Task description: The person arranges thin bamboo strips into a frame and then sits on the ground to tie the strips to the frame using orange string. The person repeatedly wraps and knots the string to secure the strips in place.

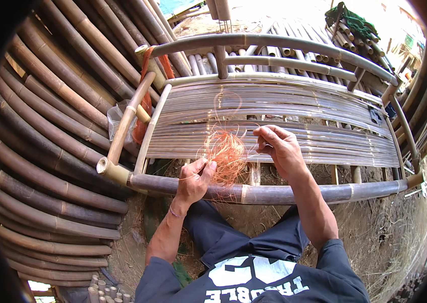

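Note:
A loose tangle of orange twine (226, 156) hangs over the near edge of a bamboo bench (274, 194). My left hand (193, 181) pinches the tangle at its left side, just above the front pole. To the right, my right hand (279, 146) is raised over the seat slats (335, 144), thumb and fingers pinched on a thin strand of the twine. One strand loops up and away over the slats. The bench has a curved bamboo backrest (274, 40) at its far side.
More orange twine (143, 101) hangs on the bench's left armrest (127, 116), beside a clear plastic bag (116, 118). Stacked bamboo poles (57, 146) line the left side. Cut poles (299, 35) lie behind the bench, with green netting (352, 22). A small dark object (375, 116) rests on the slats.

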